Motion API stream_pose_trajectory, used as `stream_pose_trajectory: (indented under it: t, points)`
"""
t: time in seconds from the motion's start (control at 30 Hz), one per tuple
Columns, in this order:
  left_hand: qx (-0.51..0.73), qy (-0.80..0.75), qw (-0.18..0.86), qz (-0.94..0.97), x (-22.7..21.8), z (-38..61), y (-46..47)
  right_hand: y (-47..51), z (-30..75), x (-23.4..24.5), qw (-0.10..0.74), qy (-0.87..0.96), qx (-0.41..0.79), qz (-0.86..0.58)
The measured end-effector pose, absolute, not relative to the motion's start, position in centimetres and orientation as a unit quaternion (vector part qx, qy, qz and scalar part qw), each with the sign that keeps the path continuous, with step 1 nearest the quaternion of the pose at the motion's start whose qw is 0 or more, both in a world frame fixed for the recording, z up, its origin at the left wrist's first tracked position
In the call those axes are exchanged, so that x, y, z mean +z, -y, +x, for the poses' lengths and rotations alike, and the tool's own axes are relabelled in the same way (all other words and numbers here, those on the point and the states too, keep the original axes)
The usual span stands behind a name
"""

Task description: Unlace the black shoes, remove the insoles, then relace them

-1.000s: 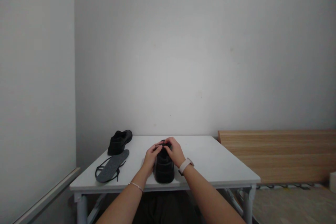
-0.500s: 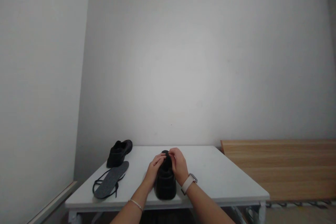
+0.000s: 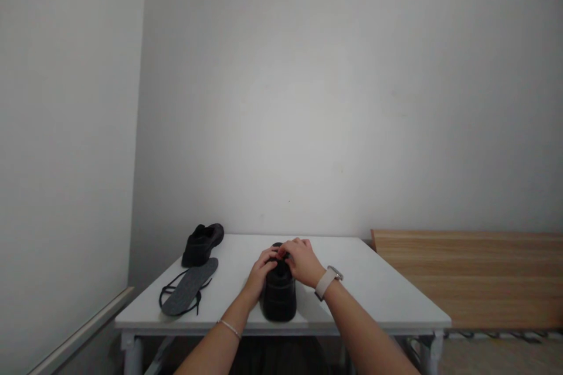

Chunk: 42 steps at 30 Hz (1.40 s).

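Note:
A black shoe stands on the white table in front of me, heel towards me and toe pointing away. My left hand grips the left side of its upper, fingers bent over towards the front. From the right, my right hand reaches over the shoe's front part with its fingers curled and pinched at the tongue area. Whatever small part the fingertips hold there is hidden. To the left lies a grey insole on top of a loose black shoelace. Beyond them rests a second black shoe.
The white table spans the middle, its far edge by a grey wall. Right of it is a wood-grain panel. A ledge runs along the wall on the left.
My right hand has lifted and shifted over the shoe's front, its wrist moving right. My left hand stays on the shoe's left side. The view has tilted slightly downward.

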<state>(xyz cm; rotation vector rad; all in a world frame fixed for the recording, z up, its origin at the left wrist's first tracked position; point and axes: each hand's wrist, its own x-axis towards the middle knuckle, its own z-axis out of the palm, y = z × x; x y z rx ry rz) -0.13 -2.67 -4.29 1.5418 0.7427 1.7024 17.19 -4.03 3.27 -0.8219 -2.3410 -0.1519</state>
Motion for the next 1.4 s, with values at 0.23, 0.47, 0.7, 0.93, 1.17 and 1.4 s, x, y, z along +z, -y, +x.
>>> stream_pose_trajectory:
  t: [0.23,0.47,0.7,0.93,1.17,1.4]
  points:
    - [0.662,-0.283,0.344,0.603,-4.0,0.0,3.0,4.5,15.4,5.8,0.194,0.913,-0.142,-0.33]
    - [0.662,-0.279,0.358,0.596,-4.4,0.0,2.7,3.9,14.5,5.7,0.18,0.915,-0.094,-0.348]
    - [0.667,-0.282,0.366,0.585,-4.4,-0.2,2.5,2.2,15.8,4.4,0.314,0.887,0.114,-0.32]
    - [0.665,-0.279,0.41,0.558,-4.0,0.3,3.1,1.1,14.5,3.4,0.46,0.77,0.367,-0.248]
    - [0.676,-0.262,0.469,0.504,-3.5,-0.2,4.1,0.3,15.3,2.0,0.615,0.594,0.472,-0.215]
    - [0.697,-0.275,0.459,0.477,-3.3,-0.6,3.9,-0.7,15.2,-2.5,0.653,0.55,0.464,-0.237]
